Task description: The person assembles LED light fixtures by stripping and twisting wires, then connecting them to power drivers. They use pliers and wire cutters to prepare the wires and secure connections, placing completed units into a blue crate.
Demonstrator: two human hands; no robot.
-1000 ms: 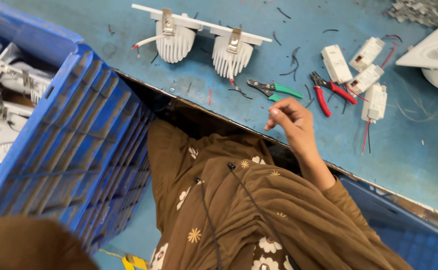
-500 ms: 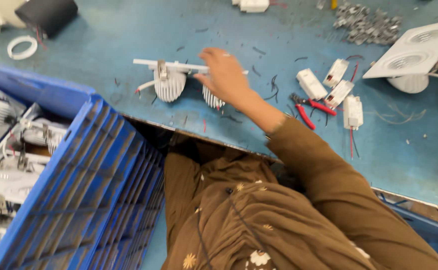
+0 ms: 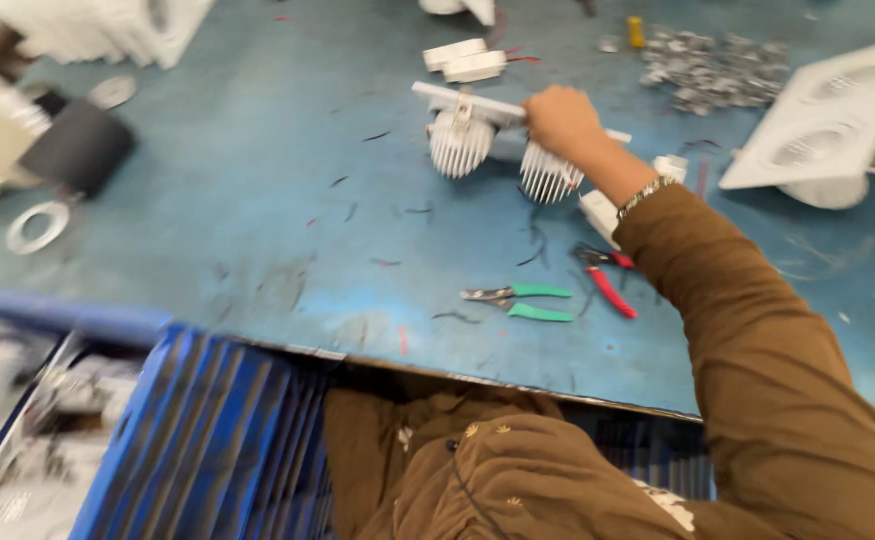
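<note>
While right hand (image 3: 563,122) fingers closed round white twin-lamp fitting (image 3: 503,140): blue crate (image 3: 198,450) w/ blurred white parts, lower left.

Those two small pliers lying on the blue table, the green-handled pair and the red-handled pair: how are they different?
The green-handled pliers lie in the open, fully visible, with their metal tip pointing left. The red-handled pliers lie to their right, partly tucked under the brown sleeve, and slant diagonally with the handles toward the near edge. Green's handles run almost level; red's run at an angle. Both rest untouched on the blue table, while the right hand grips the white twin lamp fixture.
</note>
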